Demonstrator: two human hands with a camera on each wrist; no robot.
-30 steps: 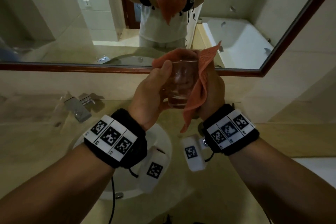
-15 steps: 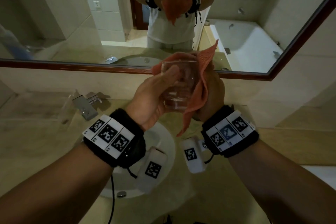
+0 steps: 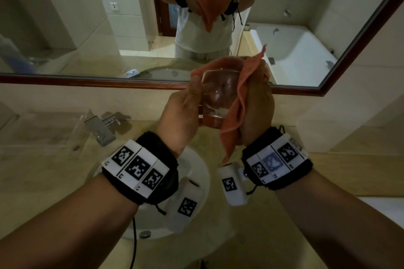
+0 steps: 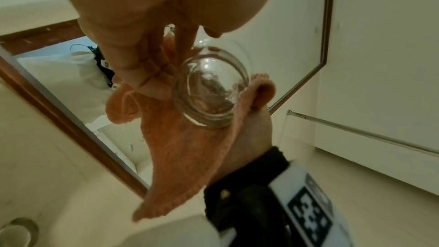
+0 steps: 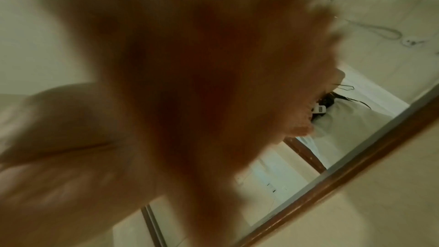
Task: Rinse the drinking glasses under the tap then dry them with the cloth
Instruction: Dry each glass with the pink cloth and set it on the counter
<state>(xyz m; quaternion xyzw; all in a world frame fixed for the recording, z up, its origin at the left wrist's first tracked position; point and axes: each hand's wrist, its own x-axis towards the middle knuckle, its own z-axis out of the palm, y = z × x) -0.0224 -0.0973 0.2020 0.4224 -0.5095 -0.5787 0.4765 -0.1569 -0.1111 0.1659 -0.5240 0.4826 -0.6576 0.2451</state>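
Observation:
A clear drinking glass [image 3: 218, 96] is held upright above the sink, in front of the mirror. My left hand [image 3: 185, 107] grips its left side, thumb against the wall near the rim. An orange cloth [image 3: 236, 102] wraps the glass's right and far side, and my right hand [image 3: 258, 107] holds it there. In the left wrist view the glass [image 4: 211, 89] shows its thick base, the left hand's fingers [image 4: 147, 74] curl round it, and the cloth [image 4: 185, 149] hangs below. The right wrist view is filled by the blurred cloth [image 5: 190, 82].
A white basin [image 3: 196, 168] lies below my wrists in a beige stone counter [image 3: 43, 172]. A chrome tap [image 3: 100, 129] stands at the counter's left. A wood-framed mirror [image 3: 87, 28] covers the wall ahead. A second glass is not visible.
The glass and both hands stay in the same grip; my left thumb has shifted slightly up toward the rim and the cloth has shifted a little round the glass.

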